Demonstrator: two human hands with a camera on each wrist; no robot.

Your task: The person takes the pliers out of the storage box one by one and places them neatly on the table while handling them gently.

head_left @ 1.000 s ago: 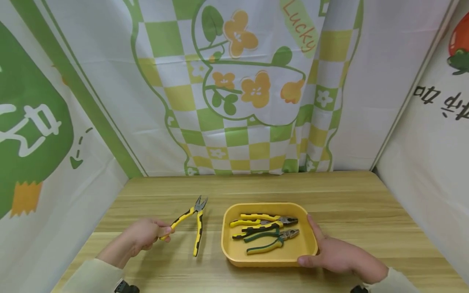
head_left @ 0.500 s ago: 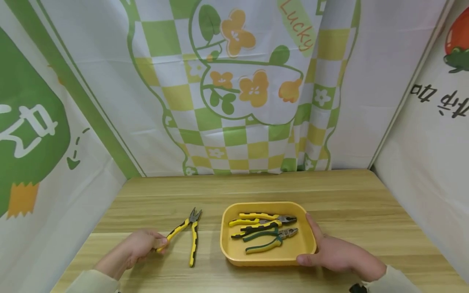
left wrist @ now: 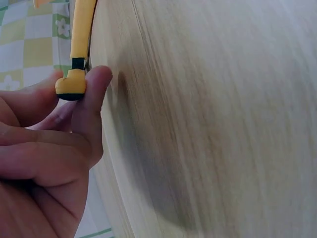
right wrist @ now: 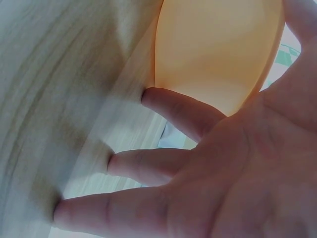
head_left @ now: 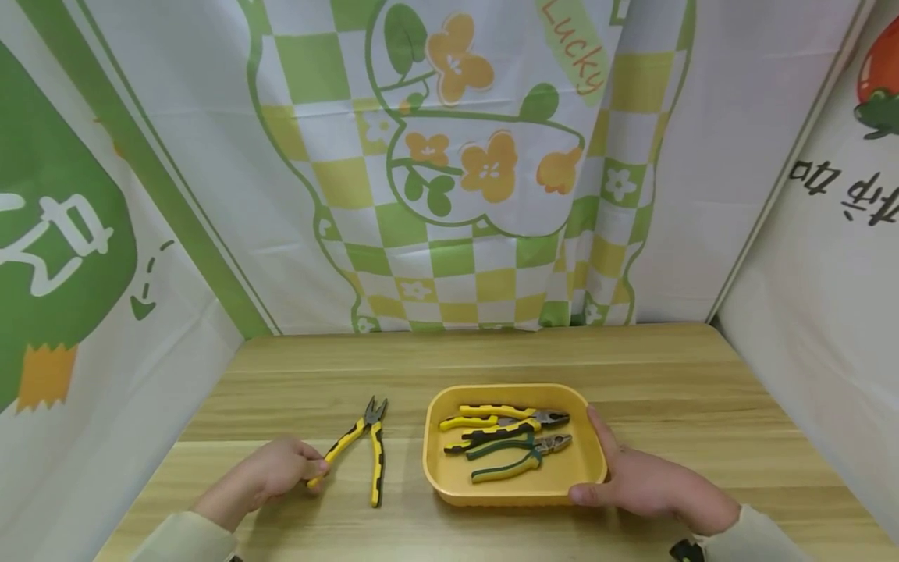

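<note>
My left hand (head_left: 281, 472) pinches one handle end of a pair of pliers (head_left: 377, 460) with yellow-and-black handles. Their handles are spread, and their metal jaws point toward the back, slightly parted. In the left wrist view, thumb and fingers hold the yellow handle end (left wrist: 71, 85), with a shadow on the wood beside it. My right hand (head_left: 642, 480) is spread against the right end of a yellow plastic box (head_left: 516, 499), thumb at the front corner. The right wrist view shows straight fingers (right wrist: 138, 210) reaching the tabletop and one touching the box wall (right wrist: 213, 54).
In the box, overlapping yellow-and-black pliers (head_left: 516, 428) lie behind green-handled pliers (head_left: 509, 464). The wooden table (head_left: 667, 375) ends at a patterned curtain (head_left: 456, 273) at the back. Printed fabric walls stand at left (head_left: 175, 312) and right (head_left: 829, 312).
My left hand has drawn the pliers a little toward me and to the left, then slightly back right. The right hand and the box stay almost where they were.
</note>
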